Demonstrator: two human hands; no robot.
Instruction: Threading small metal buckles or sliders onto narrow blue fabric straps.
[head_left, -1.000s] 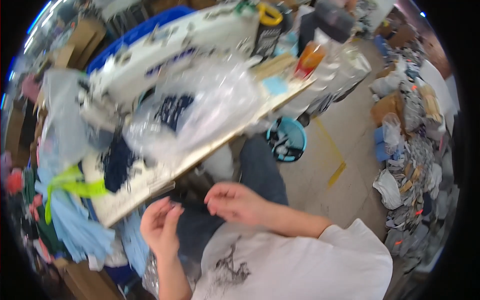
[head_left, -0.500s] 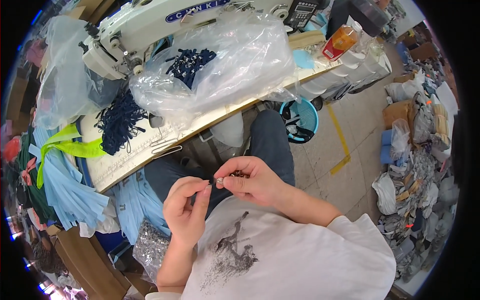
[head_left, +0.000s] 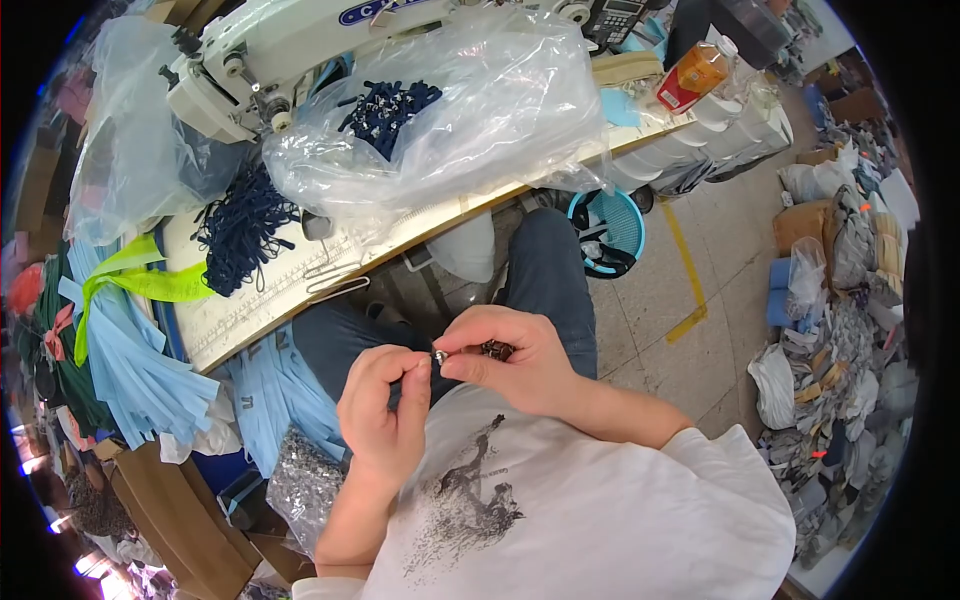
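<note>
Over my lap, my left hand [head_left: 385, 405] is closed in a pinch. Only a tiny dark bit shows at its fingertips, too small to name. Meeting it tip to tip is my right hand [head_left: 520, 362], whose thumb and forefinger pinch a small shiny metal piece [head_left: 440, 357]. More small brownish metal pieces [head_left: 497, 350] lie within the curled fingers of that hand. On the table beyond, a heap of navy cord loops [head_left: 240, 230] hangs toward the front edge. Another pile of navy loops with silvery bits [head_left: 388, 118] rests on a clear plastic bag [head_left: 500, 110].
A white sewing machine [head_left: 290, 50] spans the back of the table [head_left: 225, 330]. Light-blue fabric strips [head_left: 135, 370] and a neon-yellow strip [head_left: 150, 283] hang at the left. A blue basket [head_left: 622, 225] stands on the floor, a drink bottle [head_left: 695, 75] at the table's right end.
My fingertips have come together, closing the small gap between the left hand and the metal piece. The whole view has shifted slightly.
</note>
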